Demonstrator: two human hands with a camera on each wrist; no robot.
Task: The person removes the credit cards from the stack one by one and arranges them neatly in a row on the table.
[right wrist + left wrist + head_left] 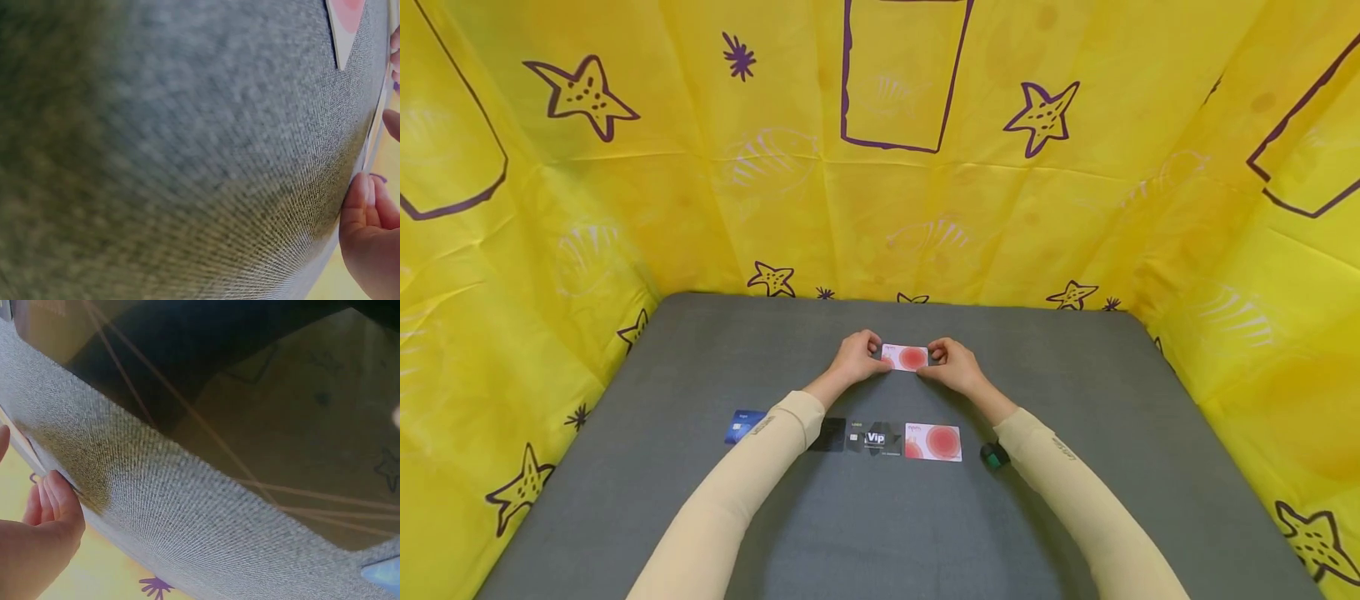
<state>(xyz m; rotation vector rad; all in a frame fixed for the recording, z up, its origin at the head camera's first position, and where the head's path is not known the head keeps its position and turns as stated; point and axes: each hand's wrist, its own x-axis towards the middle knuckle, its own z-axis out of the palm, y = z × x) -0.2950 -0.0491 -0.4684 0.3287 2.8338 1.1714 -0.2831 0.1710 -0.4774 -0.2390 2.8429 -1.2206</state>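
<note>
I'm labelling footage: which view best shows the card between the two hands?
The head view: the card shows nearly its whole printed side there. Both wrist views show only a thin, edge-on sliver.

Your tabletop point(1097, 392) leaves passage toward its right edge; cards point(933, 442) obstruct nearward, yellow cloth point(865, 217) walls the far edge.

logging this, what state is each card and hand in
upper white red-circled rectangular card: held at both ends
left hand: gripping upper card
right hand: gripping upper card
lower white red-circled card: flat
dark rectangular Vip card: flat
black card: flat, partly hidden
blue card: flat, partly hidden
</note>
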